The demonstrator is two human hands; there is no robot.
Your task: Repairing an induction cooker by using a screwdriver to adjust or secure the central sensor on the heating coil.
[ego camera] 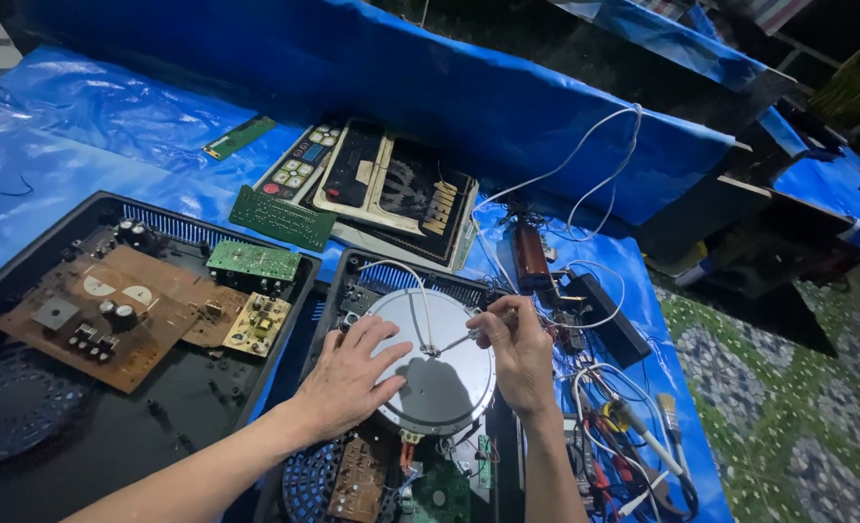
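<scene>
Left hand (352, 373) flat, open on round disc (437, 363) | right hand (517, 344) gripping screwdriver (459, 341) at disc centre

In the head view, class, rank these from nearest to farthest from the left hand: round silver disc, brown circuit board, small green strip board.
1. Round silver disc, under the left hand.
2. Brown circuit board, left tray.
3. Small green strip board, far back on the blue sheet.

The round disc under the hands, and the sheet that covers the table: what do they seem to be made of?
The round disc looks like metal, probably aluminium: pale grey, smooth, matte, with soft reflections. The left hand lies flat on it; the right hand holds a thin tool at its centre. The sheet looks like blue plastic tarpaulin: glossy and wrinkled, with bright highlights.
</scene>
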